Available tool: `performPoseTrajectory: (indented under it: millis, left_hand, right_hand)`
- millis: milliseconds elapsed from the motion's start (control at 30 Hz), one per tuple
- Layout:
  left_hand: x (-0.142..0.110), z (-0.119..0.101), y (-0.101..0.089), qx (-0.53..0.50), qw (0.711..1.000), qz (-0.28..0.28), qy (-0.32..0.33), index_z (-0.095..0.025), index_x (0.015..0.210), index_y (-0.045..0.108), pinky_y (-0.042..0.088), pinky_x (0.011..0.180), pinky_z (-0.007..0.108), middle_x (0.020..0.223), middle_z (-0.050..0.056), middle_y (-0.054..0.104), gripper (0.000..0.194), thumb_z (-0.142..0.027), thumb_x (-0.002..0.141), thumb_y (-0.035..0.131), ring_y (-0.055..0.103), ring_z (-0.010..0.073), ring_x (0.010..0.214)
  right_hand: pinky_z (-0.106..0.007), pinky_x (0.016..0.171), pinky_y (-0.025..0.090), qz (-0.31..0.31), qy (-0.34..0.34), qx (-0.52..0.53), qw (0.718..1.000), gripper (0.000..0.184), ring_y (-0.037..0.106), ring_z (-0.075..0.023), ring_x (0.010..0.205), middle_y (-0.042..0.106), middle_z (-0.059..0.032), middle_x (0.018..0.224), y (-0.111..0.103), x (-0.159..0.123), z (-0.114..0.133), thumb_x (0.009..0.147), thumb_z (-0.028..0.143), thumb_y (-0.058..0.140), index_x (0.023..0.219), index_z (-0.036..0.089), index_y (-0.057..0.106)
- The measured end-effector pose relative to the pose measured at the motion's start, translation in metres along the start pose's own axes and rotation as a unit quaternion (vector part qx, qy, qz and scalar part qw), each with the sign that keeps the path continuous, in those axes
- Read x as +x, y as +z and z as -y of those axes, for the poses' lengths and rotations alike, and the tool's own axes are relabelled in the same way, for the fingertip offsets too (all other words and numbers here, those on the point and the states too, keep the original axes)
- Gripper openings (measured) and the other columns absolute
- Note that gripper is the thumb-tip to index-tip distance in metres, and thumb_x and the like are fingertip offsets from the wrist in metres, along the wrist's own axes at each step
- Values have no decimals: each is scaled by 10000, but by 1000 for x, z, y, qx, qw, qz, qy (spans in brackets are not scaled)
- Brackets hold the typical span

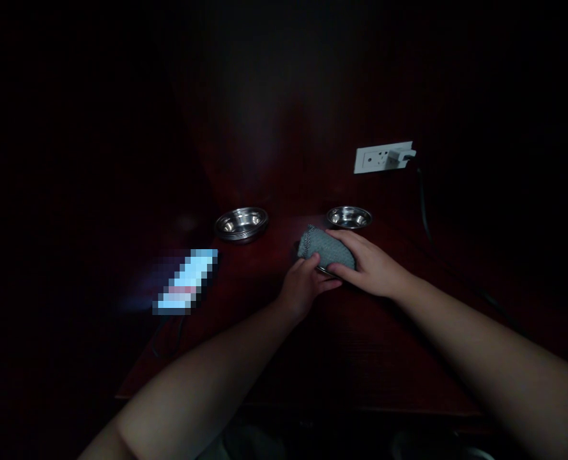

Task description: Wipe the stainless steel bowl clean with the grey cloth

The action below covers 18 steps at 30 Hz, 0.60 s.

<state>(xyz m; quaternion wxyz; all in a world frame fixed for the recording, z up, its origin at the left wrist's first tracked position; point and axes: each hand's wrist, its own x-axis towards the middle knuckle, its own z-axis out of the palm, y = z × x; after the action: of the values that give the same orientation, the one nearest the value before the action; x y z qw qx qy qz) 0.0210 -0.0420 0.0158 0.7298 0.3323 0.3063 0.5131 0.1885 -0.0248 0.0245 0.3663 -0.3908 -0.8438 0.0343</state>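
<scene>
A grey-green cloth (329,248) with a dark patterned edge is between my two hands, just above the dark red table. Under it shows a thin shiny rim of a metal bowl (329,272); the cloth hides the rest. My left hand (303,284) grips the bowl from the near left, its thumb up against the cloth. From the right, my right hand (367,265) is closed over the cloth, thumb on the near side and fingers on the far side. Just beyond my right hand, a small steel bowl (349,218) sits on the table.
Stacked steel bowls (242,223) stand at the back left. A lit phone (186,281), its screen blurred out, is on the left with a cable near it. A wall socket (384,157) holds a plug, and its black cord (423,207) runs down to the right. The surroundings are very dark.
</scene>
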Motion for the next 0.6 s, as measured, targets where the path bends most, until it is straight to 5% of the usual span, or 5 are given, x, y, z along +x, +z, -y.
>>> performPoseTrajectory:
  millis: [300, 600]
  left_hand:
    - [-5, 0, 0, -8, 998, 55, -1, -153, 924, 554, 477, 919, 419, 1012, 89, 655, 242, -122, 687, 591, 637, 198, 889]
    - [-7, -1, 1, 17, 998, 58, -10, -159, 1006, 584, 493, 861, 410, 991, 78, 669, 335, -89, 679, 561, 649, 210, 870]
  right_hand:
    - [-572, 1051, 433, -9, -12, 7, 1000, 621, 533, -340, 1266, 551, -151, 1377, 1, 0, -2, 856, 465, 594, 1399, 209, 434]
    - [-544, 1056, 438, -4, -10, 6, 1000, 603, 535, -325, 1261, 552, -170, 1369, 0, 0, -1, 865, 460, 590, 1374, 169, 448]
